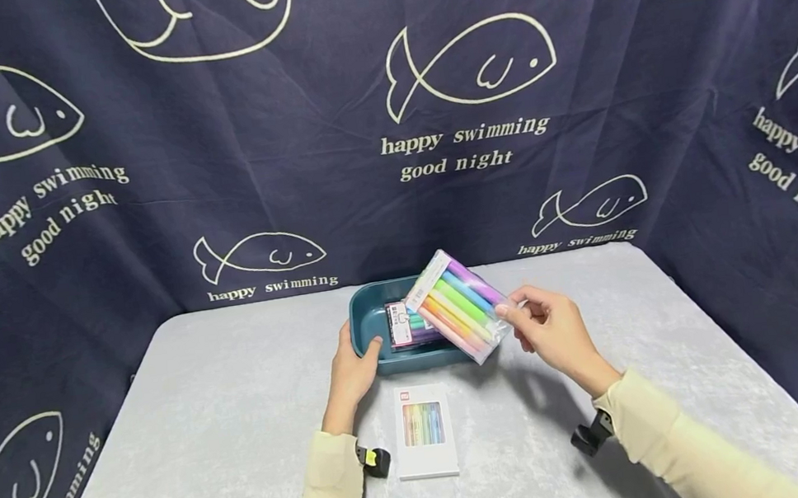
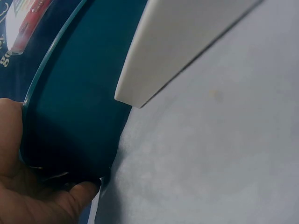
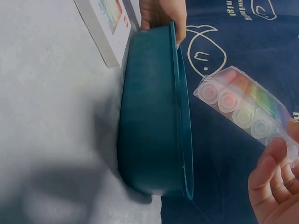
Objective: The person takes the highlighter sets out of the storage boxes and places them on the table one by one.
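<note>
1. Head view: the teal bin (image 1: 413,361) sits on the grey table (image 1: 228,436); using it as landmark throughout.
2. My left hand (image 1: 354,371) grips the bin's left end, thumb at the rim. Left wrist view agrees: fingers and thumb are around that end of the bin.
3. My right hand (image 1: 554,329), just off the bin's right end, pinches a clear marker pack (image 1: 454,308) by one corner between thumb and fingers.
4. Marker pack is tilted, held up over the right part of the bin. Right wrist view puts it above the rim, apart from it, round pale ends facing that camera. Colours run from pink through orange, yellow, green and blue to purple.
5. Second pack (image 1: 409,327) lies inside the bin, partly hidden behind the held one; white-and-pink label at its left, green and purple showing.
6. White box (image 1: 424,433) lies flat on the table at the near side of the bin, a picture of rainbow-coloured sticks on its face.
7. Dark blue curtain (image 1: 328,158) hangs behind the bin, printed with white fish outlines and "happy swimming good night".
8. Both my sleeves (image 1: 327,490) are cream, nearer to me than the bin.
</note>
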Demonstrator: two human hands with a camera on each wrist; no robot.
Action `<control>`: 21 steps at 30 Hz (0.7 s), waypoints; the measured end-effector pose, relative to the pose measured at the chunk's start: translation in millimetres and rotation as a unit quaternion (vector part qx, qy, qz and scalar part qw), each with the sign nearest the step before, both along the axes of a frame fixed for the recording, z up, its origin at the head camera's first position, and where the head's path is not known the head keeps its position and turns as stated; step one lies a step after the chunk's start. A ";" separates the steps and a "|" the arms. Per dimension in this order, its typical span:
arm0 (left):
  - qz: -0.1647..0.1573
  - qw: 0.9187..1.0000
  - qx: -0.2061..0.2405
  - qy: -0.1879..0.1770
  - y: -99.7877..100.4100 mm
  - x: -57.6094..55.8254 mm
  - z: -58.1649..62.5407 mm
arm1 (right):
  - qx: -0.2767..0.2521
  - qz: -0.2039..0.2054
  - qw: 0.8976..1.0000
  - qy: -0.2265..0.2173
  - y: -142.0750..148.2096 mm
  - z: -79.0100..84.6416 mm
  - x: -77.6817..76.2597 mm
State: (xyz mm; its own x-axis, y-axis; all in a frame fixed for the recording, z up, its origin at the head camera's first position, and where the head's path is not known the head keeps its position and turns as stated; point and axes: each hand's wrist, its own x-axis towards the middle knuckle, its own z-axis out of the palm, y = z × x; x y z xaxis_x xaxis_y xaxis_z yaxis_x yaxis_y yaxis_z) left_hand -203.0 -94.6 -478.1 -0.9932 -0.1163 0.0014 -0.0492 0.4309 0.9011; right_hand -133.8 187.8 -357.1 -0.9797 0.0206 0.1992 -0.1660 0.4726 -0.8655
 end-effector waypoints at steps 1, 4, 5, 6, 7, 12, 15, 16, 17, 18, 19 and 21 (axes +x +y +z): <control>-0.001 1.000 -0.001 0.000 -0.1 0.1 0.0 | -0.001 -0.002 1.000 0.000 -0.1 -1.3 0.2; -0.003 1.000 -0.003 0.000 -0.2 0.2 0.3 | -0.007 -0.009 1.000 0.000 1.7 -9.1 -1.1; -0.003 1.000 -0.002 0.000 -0.2 0.5 0.6 | -0.009 -0.011 1.000 0.000 3.0 -13.3 -2.0; -0.002 1.000 -0.001 -0.001 -0.3 0.6 0.9 | -0.011 -0.013 1.000 0.001 4.4 -17.6 -2.8; -0.002 1.000 0.001 -0.001 -0.2 0.8 1.1 | -0.013 -0.015 1.000 0.002 5.6 -21.7 -3.3; 0.000 1.000 0.002 -0.001 0.5 0.7 2.0 | -0.030 -0.016 0.999 0.010 9.3 -36.3 -1.0; 0.000 1.000 0.003 -0.003 0.7 0.5 2.5 | -0.047 -0.013 0.999 0.016 9.0 -39.1 3.5; 0.000 1.000 0.004 -0.004 0.6 0.7 2.7 | -0.052 -0.012 0.998 0.016 8.8 -39.6 5.0; 0.000 1.000 0.004 -0.004 0.5 0.7 2.6 | -0.057 -0.012 0.998 0.016 8.5 -40.0 6.5; 0.000 1.000 0.006 -0.005 0.4 0.8 2.6 | -0.060 -0.013 0.998 0.014 8.1 -40.2 7.9; 0.000 1.000 0.006 -0.008 0.3 0.9 2.2 | -0.062 -0.015 0.998 0.013 7.8 -40.1 9.3; -0.002 1.000 0.005 -0.007 0.3 1.4 2.1 | -0.064 -0.018 0.998 0.011 7.2 -40.7 11.7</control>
State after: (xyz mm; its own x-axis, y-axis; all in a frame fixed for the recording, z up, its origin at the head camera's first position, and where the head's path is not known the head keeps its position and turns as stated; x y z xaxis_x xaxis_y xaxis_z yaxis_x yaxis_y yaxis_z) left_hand -201.5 -94.4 -475.9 -0.9935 -0.1131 -0.0137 -0.0605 0.4214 0.9048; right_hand -122.1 195.1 -397.8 -0.9734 0.0816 0.2139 -0.1706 0.3646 -0.9154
